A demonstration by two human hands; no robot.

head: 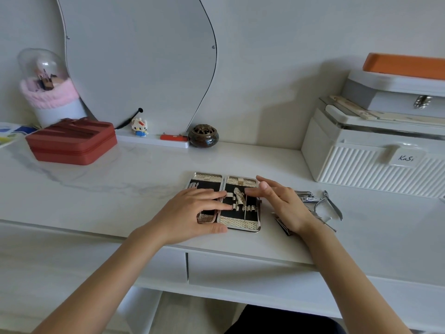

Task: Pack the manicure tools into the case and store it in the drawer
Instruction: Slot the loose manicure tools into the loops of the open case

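Two hands work at the open case [240,220] lying on the white tabletop [120,179]: left hand [192,213] rests spread on it, right hand [279,201] hovers relaxed, fingers straight. Loose tools [322,206] wait just right; judging so, packing has barely begun. Drawer [240,268] sits below.

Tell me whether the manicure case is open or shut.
Open: the manicure case lies spread flat, both black-lined halves facing up, loops showing.

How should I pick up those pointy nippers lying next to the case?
Probably by the two long handles of the nippers, coming from above. They lie flat with handles spread toward the table's front edge, while the sharp jaws point away toward the white box.
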